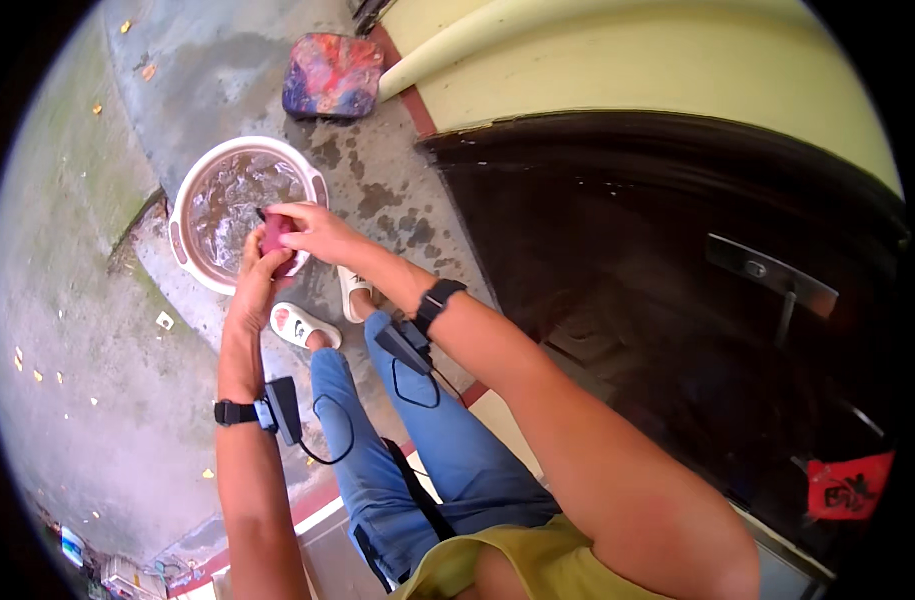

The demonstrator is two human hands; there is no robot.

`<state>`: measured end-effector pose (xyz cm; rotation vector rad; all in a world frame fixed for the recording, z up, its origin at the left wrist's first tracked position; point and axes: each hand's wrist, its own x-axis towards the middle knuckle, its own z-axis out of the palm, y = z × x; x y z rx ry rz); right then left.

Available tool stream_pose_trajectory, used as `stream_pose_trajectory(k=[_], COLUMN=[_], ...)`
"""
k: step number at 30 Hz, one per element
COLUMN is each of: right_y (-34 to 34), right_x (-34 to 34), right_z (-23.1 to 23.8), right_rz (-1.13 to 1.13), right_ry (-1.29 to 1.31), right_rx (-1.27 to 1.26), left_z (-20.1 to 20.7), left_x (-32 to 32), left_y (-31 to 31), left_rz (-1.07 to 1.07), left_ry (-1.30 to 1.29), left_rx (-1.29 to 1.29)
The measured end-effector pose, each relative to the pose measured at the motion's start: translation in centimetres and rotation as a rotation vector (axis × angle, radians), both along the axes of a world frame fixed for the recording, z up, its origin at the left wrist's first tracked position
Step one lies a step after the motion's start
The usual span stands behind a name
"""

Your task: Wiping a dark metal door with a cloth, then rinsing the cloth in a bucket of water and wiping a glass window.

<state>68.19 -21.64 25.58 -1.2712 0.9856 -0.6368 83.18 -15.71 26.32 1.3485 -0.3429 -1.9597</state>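
Outdoors, on a wet concrete floor [378, 190], seated with legs in blue trousers [418, 440] stretched toward a round white basin [183, 200] of murky, bubbly water. Both hands raised together just over the basin's near right rim, gripping a small dark-red cloth or sponge [276, 236] (too small to tell which) between them. Left hand [258, 280] below and on the near side, fingers curled up around the red piece; right hand [313, 228] on top, fingers folded over it from the far side, so both closed on the same thing. Black wristbands on both wrists, each with a small dark device and a looping cable. White sandals [303, 325] on the feet, just near and right of the basin, close beneath the hands. Farther off, past the basin, a square cushion [333, 75] patterned in red, blue and purple, lying flat on the concrete. At far right, a cream wall with a dark red base strip, and a large dark doorway [678, 300] with a red paper tag low on its right side. To the left, paler ground scattered with small yellow leaves.
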Motion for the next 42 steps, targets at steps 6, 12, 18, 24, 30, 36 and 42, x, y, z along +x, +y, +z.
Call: stream_pose_trajectory(k=[6,12,18,24,30,36,42], right_y=[3.3,3.5,4.3,2.2,0.6,-3.1,-4.9], right_x=[-7.3,-13.6,-19.6,-28.4,-31.6,-40.2,-39.6], right_z=[10.5,18.9,21.0,31.9,54.7,52.8,41.3], right_rz=[0.225,0.075,0.006,0.065,0.276,0.621,0.97], right_ry=[0.783,0.516,0.325,0.644,1.678,2.136,2.025], right_rx=[-0.393,-0.15,-0.169,-0.384,-1.264,-1.37,-1.141], left_z=[0.4,5.3,13.9,18.0,17.8,17.7,17.6], left_x=[-6.3,-13.7,-21.6,-28.4,-29.7,-34.6,-41.4], left_y=[3.2,2.4,1.2,2.5,1.7,1.4,-0.2], left_rz=[0.159,0.52,0.316,0.081,0.067,-0.057,-0.05], left_ry=[0.138,0.134,0.06,0.335,0.326,0.426,0.353], left_rx=[0.008,0.073,-0.095,-0.073,-0.067,-0.055,-0.494])
